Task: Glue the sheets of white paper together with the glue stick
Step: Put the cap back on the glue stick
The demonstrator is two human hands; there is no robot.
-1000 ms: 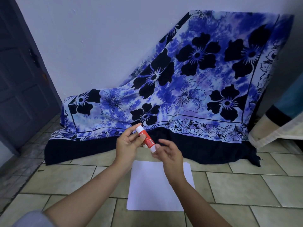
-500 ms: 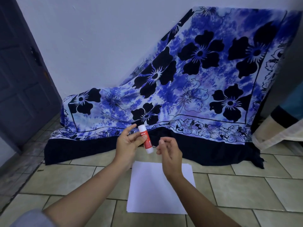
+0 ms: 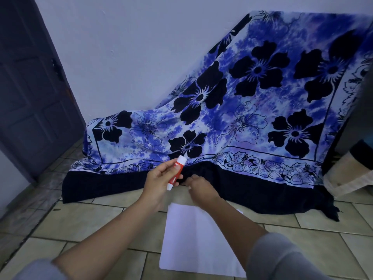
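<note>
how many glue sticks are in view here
1: the glue stick, gripped in the left hand above the floor tiles, just past the white paper. No other shows.

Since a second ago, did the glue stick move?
Yes. The glue stick tipped: its lower end swung left, to above the far left corner of the white paper.

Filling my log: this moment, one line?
left hand holds glue stick | right hand beside it, grip unclear | white paper flat on floor
</note>
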